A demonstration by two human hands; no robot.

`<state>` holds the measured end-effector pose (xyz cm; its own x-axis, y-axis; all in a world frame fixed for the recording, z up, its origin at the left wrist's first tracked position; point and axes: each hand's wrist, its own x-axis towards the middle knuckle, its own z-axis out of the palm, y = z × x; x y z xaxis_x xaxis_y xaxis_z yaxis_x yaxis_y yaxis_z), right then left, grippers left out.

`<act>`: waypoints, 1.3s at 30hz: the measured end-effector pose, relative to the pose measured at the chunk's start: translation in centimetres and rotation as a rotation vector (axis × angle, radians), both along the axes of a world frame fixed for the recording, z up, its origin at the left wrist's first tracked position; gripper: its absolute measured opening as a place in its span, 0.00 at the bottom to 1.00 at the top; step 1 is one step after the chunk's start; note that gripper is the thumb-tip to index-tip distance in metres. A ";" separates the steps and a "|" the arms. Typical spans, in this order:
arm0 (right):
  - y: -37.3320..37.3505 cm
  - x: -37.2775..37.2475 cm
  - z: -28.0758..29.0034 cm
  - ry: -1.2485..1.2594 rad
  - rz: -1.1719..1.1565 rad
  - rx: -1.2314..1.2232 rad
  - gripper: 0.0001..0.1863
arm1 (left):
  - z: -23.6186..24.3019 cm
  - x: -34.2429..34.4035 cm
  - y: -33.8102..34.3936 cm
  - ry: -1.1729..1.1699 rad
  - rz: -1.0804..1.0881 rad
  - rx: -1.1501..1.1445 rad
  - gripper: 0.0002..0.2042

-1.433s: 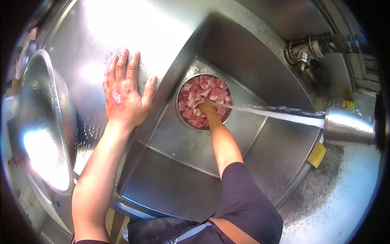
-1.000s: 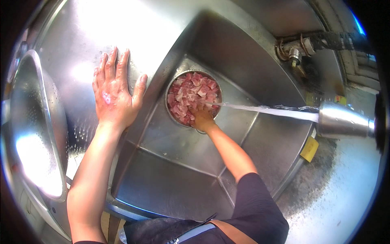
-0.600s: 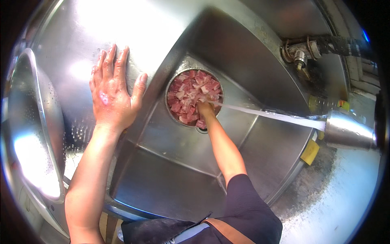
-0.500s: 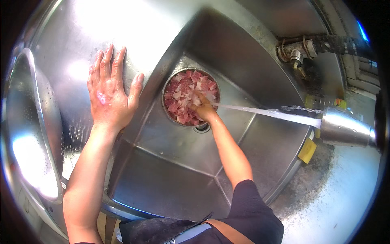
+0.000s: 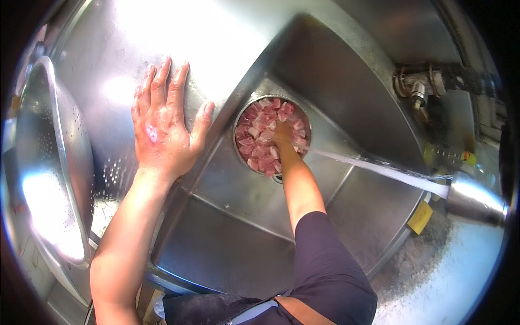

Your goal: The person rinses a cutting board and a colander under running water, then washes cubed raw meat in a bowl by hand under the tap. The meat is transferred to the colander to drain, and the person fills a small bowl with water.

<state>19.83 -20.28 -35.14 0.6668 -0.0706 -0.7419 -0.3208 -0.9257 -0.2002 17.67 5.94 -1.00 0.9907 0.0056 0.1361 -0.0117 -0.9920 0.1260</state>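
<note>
Meat [image 5: 254, 145] in cut pieces fills a round bowl [image 5: 235, 135] in the sink [image 5: 244, 189]. The right hand [image 5: 283, 135] reaches down into the pieces; its fingers are buried, so whether they grip a piece cannot be told. The left hand [image 5: 165, 130] lies palm down on the bench [image 5: 108, 114], fingers extended and slightly spread, holding nothing. Water [image 5: 374, 165] from the spout [image 5: 476, 197] crosses the sink and meets the bowl at its right side, near the right wrist.

Work from the bottom: scoop pieces up and turn them toward the stream, so that all sides are likely wetted. Limit force near the rim; pieces may spill. Brace through the left palm for steady reach.
</note>
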 end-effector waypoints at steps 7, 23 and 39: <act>-2.9 -3.6 5.7 -0.244 -0.292 0.315 0.30 | -0.3 0.5 -0.2 -0.060 -0.031 -0.036 0.30; 4.9 -3.0 1.5 -0.183 0.194 0.086 0.20 | 0.1 0.5 -0.4 -0.035 -0.033 -0.053 0.30; -3.7 -7.6 9.8 -0.240 0.450 0.072 0.27 | -0.3 0.2 -0.1 -0.036 -0.012 -0.010 0.29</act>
<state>12.19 -23.97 -25.33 0.7714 0.3076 -0.5571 0.1684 -0.9429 -0.2875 17.85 5.83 -1.32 0.9852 -0.0048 0.1713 -0.0284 -0.9904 0.1356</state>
